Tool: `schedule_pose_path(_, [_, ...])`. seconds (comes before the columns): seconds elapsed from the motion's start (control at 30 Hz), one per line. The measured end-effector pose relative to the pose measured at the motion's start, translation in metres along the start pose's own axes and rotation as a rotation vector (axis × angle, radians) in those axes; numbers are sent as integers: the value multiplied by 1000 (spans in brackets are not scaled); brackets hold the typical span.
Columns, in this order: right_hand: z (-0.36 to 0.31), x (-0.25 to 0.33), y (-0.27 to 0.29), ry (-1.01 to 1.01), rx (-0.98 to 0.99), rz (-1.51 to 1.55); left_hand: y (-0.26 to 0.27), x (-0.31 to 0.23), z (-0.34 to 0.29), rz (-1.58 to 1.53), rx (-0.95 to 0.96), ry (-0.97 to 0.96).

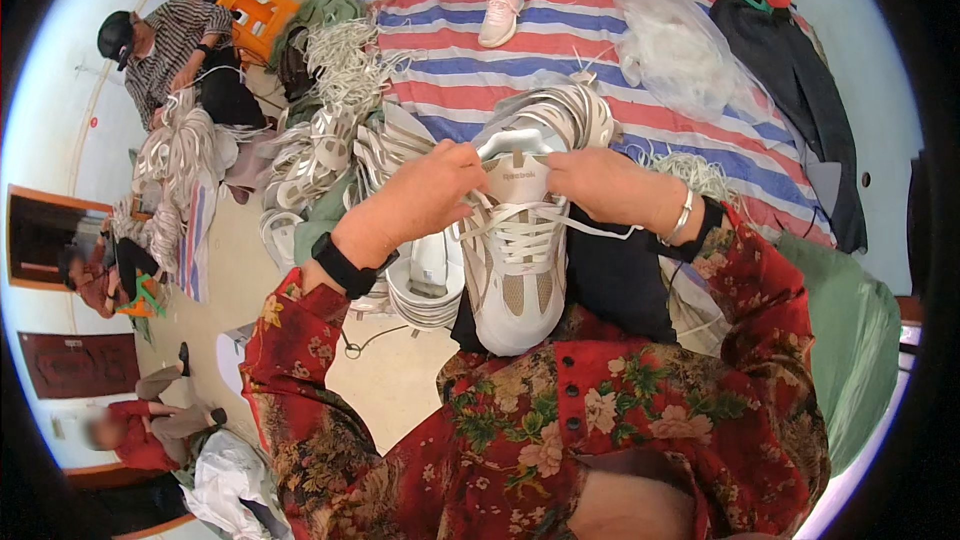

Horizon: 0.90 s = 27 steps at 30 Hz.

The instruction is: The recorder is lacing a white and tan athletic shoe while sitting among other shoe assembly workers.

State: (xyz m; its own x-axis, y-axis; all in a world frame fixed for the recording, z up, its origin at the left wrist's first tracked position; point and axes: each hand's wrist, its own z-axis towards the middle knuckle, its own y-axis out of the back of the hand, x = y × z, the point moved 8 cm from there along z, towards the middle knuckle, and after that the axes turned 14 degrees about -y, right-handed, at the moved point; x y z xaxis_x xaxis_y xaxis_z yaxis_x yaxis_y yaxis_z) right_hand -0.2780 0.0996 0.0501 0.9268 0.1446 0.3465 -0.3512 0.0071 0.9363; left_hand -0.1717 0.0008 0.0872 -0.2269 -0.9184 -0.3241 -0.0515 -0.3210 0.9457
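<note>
A white and beige sneaker (517, 285) rests on my lap, its toe toward me. White shoelaces (528, 240) criss-cross its front, with a loose length trailing to the right beneath my right hand. My left hand (438, 192) is closed at the left side of the shoe's opening, its thumb close to the top lace. On the opposite side my right hand (605, 185) pinches the edge beside the tongue (520, 178). Whether either hand also grips a lace is hidden by the fingers. Dark cloth (620, 285) lies under the shoe.
Stacked sneakers (565, 110) stand just beyond my hands, and more shoes (425, 290) sit to the left. A heap of white laces (350, 60) and a clear plastic bag (680, 50) lie farther off. Other people sit at the left, one handling shoes (178, 150).
</note>
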Motion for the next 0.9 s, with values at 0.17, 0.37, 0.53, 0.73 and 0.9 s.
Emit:
schedule_pose_path(0.17, [12, -14, -6, -118, 301, 108, -1, -7, 20, 33, 85, -79])
schedule_pose_path(0.37, [22, -11, 1, -188, 198, 52, 2, -13, 22, -110, -6, -22])
schedule_pose_path(0.53, [16, -16, -11, -269, 55, 16, -12, -11, 19, -112, -95, 67])
schedule_pose_path(0.73, [2, -25, 0, -387, -207, 382, -30, -11, 31, -98, -189, 227])
schedule_pose_path(0.9, [-9, -65, 71, -252, -716, 1330, -41, -14, 38, 48, -155, 298])
